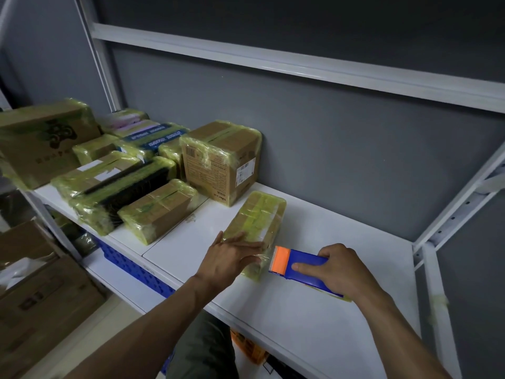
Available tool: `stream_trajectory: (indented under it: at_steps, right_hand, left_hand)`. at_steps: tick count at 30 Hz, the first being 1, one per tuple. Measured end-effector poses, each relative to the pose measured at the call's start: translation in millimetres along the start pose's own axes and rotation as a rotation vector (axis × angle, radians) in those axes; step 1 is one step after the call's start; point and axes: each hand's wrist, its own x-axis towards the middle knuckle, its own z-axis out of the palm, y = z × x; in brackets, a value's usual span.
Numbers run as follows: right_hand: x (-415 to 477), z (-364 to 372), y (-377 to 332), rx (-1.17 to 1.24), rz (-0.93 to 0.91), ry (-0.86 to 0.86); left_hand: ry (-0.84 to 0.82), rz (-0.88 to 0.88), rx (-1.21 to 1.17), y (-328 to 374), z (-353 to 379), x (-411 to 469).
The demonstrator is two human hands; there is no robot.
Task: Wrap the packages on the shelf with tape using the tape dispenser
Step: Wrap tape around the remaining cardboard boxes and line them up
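Observation:
A flat cardboard package (258, 217) wrapped in yellowish tape lies on the white shelf (314, 318), near its front edge. My left hand (231, 257) presses on the package's near end with straight fingers. My right hand (334, 265) grips a blue tape dispenser (303, 269) with an orange cutter head. The head sits against the package's near right corner, and a short strip of clear tape runs from it to the package under my left fingers.
Several taped boxes stand at the shelf's left, the tallest (221, 160) just behind the package. The shelf's right half is bare. A white upright (437, 296) stands at the right. Cardboard boxes (41, 291) and a blue crate (131, 266) sit below.

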Motion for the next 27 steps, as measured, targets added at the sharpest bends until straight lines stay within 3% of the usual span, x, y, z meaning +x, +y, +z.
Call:
stream_trajectory:
  at_steps: [27]
  right_hand:
    - [-45,-11,30,0.157,0.06,-0.057]
  left_hand:
    - [0.074,0.085,-0.205,-21,-9,-3]
